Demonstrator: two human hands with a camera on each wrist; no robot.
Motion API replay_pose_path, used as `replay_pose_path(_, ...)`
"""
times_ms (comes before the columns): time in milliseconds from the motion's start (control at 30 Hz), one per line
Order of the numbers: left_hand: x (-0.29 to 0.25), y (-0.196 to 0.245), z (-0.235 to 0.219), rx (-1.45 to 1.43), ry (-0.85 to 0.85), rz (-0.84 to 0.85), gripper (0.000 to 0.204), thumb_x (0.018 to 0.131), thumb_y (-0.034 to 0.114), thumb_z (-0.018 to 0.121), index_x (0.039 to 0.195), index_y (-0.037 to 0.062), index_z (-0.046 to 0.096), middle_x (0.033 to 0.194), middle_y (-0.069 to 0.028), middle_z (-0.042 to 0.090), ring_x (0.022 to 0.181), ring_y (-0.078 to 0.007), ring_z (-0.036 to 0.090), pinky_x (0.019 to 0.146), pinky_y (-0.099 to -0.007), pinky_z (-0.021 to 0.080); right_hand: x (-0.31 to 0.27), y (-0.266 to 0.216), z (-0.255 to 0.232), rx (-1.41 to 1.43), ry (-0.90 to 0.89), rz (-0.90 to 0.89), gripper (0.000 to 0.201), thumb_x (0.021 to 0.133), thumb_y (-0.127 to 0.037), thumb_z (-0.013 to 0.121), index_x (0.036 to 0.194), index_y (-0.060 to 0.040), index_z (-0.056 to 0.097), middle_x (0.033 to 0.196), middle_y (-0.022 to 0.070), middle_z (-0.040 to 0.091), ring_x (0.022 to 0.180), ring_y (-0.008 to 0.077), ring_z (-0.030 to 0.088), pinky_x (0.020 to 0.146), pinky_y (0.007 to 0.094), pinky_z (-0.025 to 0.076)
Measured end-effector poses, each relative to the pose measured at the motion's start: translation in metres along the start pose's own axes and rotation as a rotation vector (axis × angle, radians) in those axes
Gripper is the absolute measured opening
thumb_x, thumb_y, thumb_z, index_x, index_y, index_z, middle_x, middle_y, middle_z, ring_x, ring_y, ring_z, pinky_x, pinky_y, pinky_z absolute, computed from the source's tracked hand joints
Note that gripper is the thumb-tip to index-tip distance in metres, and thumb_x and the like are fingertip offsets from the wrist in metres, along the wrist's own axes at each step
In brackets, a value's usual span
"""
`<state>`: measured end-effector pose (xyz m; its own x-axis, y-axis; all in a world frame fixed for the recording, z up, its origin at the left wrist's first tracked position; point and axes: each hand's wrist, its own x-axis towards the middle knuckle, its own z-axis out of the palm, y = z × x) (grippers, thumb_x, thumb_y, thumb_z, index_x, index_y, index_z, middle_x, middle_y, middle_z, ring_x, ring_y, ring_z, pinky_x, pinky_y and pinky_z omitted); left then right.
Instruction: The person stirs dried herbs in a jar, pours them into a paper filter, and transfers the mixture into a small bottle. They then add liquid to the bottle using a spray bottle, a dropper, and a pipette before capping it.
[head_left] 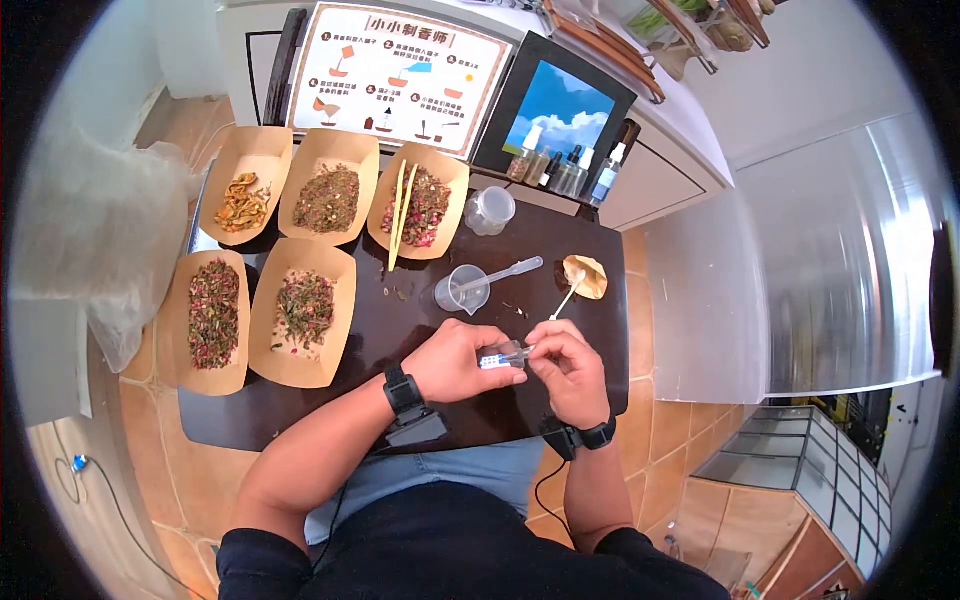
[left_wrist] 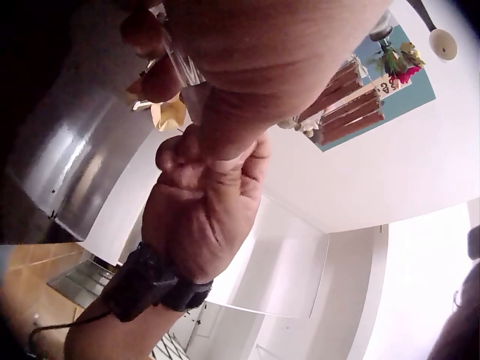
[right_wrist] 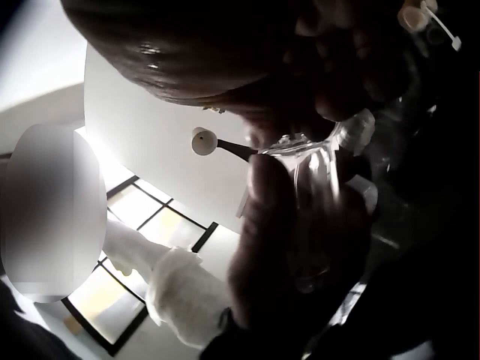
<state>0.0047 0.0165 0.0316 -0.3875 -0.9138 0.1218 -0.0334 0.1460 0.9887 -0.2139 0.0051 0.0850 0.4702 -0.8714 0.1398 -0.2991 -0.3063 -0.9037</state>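
In the head view my left hand [head_left: 455, 362] grips a small clear bottle [head_left: 493, 361] with a blue-and-white label, low over the dark table's front. From the right, my right hand [head_left: 572, 378] pinches at the bottle's neck end with thumb and fingertips. The right wrist view shows the clear bottle [right_wrist: 315, 166] between both hands, mostly in shadow. Seen from the left wrist, the left hand [left_wrist: 277, 67] covers most of the bottle, and the right hand [left_wrist: 202, 206] is bent in close beside it. Whether a cap sits between the right fingertips, I cannot tell.
Paper trays [head_left: 235, 236] of dried petals and herbs stand at the left, with yellow tweezers [head_left: 400, 220] across one. Ahead are a measuring cup [head_left: 447, 292] with a pipette [head_left: 515, 268], a lidded jar [head_left: 490, 211] and a beige paper cup [head_left: 593, 277]. Small bottles [head_left: 565, 172] line the back.
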Motion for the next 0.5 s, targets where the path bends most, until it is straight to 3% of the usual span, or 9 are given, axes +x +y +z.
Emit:
replay_pose_path(33,0.000,0.000,0.000,0.000,0.001,-0.001,0.035,0.084,0.032,0.085,0.101,0.0032,0.075,0.081,-0.0144,0.074,0.075,-0.0252,0.074,0.071,-0.0350,0.057,0.001,-0.005,0.005,0.001,-0.001,0.001,0.018,0.096,-0.006,0.071,0.112,0.0006,0.067,0.109,0.0059,0.061,0.098,0.0125,0.062,0.085,0.0265,0.051)
replay_pose_path(100,0.000,0.002,-0.001,0.015,-0.002,-0.012,0.034,0.084,0.032,0.085,0.100,0.0029,0.075,0.081,-0.0146,0.074,0.074,-0.0255,0.074,0.071,-0.0353,0.057,0.003,-0.019,0.016,0.152,0.209,0.078,0.020,0.098,-0.010,0.071,0.114,0.0002,0.067,0.098,0.0027,0.065,0.084,0.0085,0.063,0.075,0.0233,0.051)
replay_pose_path(133,0.001,0.002,-0.001,0.016,-0.004,-0.011,0.034,0.084,0.032,0.085,0.100,0.0029,0.075,0.081,-0.0146,0.074,0.074,-0.0255,0.074,0.071,-0.0353,0.057,0.001,-0.016,0.012,0.152,0.210,0.077,0.020,0.098,-0.010,0.071,0.114,0.0002,0.067,0.098,0.0027,0.065,0.084,0.0085,0.063,0.075,0.0233,0.051)
replay_pose_path(200,0.000,0.001,0.001,0.003,-0.001,0.002,0.035,0.084,0.032,0.085,0.099,0.0023,0.074,0.080,-0.0145,0.074,0.074,-0.0253,0.073,0.070,-0.0354,0.057,-0.008,-0.005,-0.002,0.202,0.040,0.383,0.019,0.099,-0.011,0.071,0.114,0.0000,0.068,0.088,-0.0002,0.066,0.073,0.0067,0.062,0.067,0.0214,0.050)
replay_pose_path(333,-0.001,-0.007,0.007,0.002,0.032,0.045,0.035,0.083,0.033,0.086,0.101,0.0048,0.074,0.080,-0.0112,0.073,0.070,-0.0208,0.072,0.066,-0.0335,0.055,-0.011,0.007,-0.018,0.110,0.222,0.268,0.018,0.101,-0.014,0.068,0.112,0.0004,0.067,0.088,0.0022,0.067,0.069,0.0066,0.060,0.061,0.0219,0.049)
replay_pose_path(400,-0.002,-0.007,0.010,-0.027,0.259,0.185,0.034,0.085,0.030,0.084,0.103,0.0037,0.072,0.083,-0.0121,0.073,0.071,-0.0235,0.072,0.067,-0.0341,0.056,-0.008,0.017,-0.030,0.353,0.438,0.171,0.014,0.104,-0.014,0.063,0.111,-0.0016,0.064,0.086,0.0032,0.066,0.065,0.0075,0.058,0.059,0.0231,0.049)
replay_pose_path(433,-0.004,-0.004,0.008,-0.027,0.257,0.185,0.034,0.085,0.030,0.084,0.103,0.0037,0.072,0.083,-0.0121,0.073,0.071,-0.0235,0.072,0.067,-0.0341,0.056,-0.006,0.017,-0.035,0.428,0.541,0.150,0.014,0.104,-0.014,0.062,0.111,-0.0023,0.063,0.085,0.0030,0.064,0.065,0.0077,0.057,0.058,0.0237,0.049)
replay_pose_path(500,-0.008,0.002,0.001,0.104,0.413,0.369,0.031,0.085,0.026,0.081,0.104,0.0033,0.071,0.084,-0.0117,0.073,0.071,-0.0247,0.072,0.067,-0.0341,0.056,-0.002,0.019,-0.038,0.408,0.637,0.160,0.013,0.103,-0.012,0.063,0.112,-0.0034,0.061,0.084,0.0014,0.062,0.067,0.0065,0.057,0.058,0.0232,0.048)
